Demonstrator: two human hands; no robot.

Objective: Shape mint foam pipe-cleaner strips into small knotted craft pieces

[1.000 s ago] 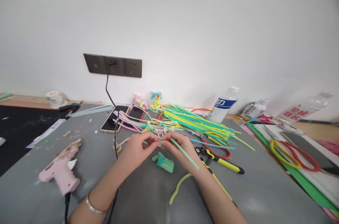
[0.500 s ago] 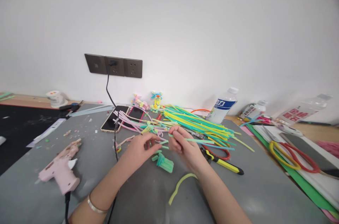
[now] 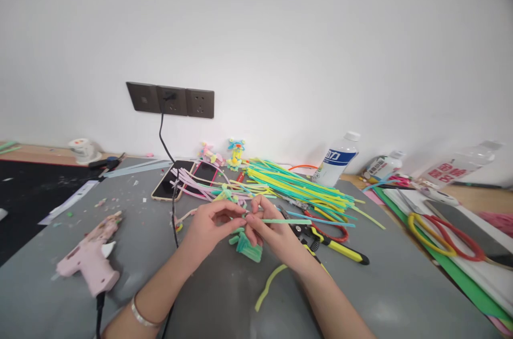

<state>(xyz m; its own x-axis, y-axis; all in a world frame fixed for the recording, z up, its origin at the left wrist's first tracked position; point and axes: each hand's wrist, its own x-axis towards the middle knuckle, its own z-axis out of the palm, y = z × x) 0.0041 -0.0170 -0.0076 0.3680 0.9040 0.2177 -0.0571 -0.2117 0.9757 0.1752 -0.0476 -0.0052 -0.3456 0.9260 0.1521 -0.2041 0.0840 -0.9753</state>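
Over the middle of the grey table, my left hand [image 3: 214, 223] and my right hand [image 3: 270, 229] meet at the fingertips. A light green pipe cleaner [image 3: 290, 221] runs through the right hand's closed fingers and sticks out to the right. The left thumb and fingers pinch its other end, mostly hidden between the hands. Just below them lies a green pipe-cleaner piece [image 3: 249, 249], partly covered by the right fingers. A bent yellow-green pipe cleaner [image 3: 269, 286] rests nearer me. Right of my hands are yellow-and-black handled pliers [image 3: 340, 249].
A bundle of yellow and teal pipe cleaners [image 3: 296, 186] lies behind my hands, beside a bottle [image 3: 335, 160]. At left is a pink glue gun [image 3: 91, 259]; a black cord [image 3: 175, 210] crosses the table. Scissors [image 3: 444, 237] lie at right. Small pipe-cleaner figures [image 3: 236, 153] stand by the wall.
My hands have come together at the fingertips, the right hand moving left with the light green pipe cleaner. More of the pliers shows now.
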